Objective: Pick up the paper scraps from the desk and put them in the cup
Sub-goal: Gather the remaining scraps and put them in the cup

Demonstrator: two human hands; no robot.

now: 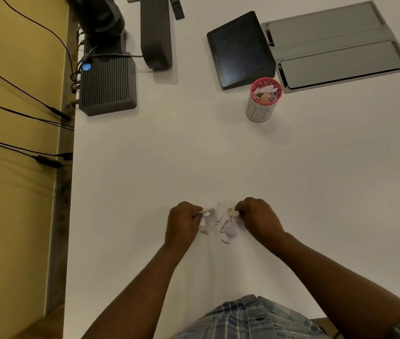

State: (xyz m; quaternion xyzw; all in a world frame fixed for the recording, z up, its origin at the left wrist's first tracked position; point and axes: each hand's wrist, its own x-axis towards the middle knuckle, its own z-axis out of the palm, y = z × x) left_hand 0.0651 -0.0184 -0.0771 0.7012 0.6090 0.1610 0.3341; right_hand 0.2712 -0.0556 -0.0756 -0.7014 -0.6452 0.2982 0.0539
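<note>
A small heap of white, tan and pale lilac paper scraps lies on the white desk close to me. My left hand pinches scraps at the heap's left edge. My right hand pinches a tan scrap at its right edge. The cup, white with a red rim and red base, stands upright farther back and to the right. Several scraps lie inside it.
A dark tablet-like screen sits just behind the cup, beside a grey metal cable hatch. A ribbed black box and a monitor stand occupy the far left. Cables hang off the desk's left edge.
</note>
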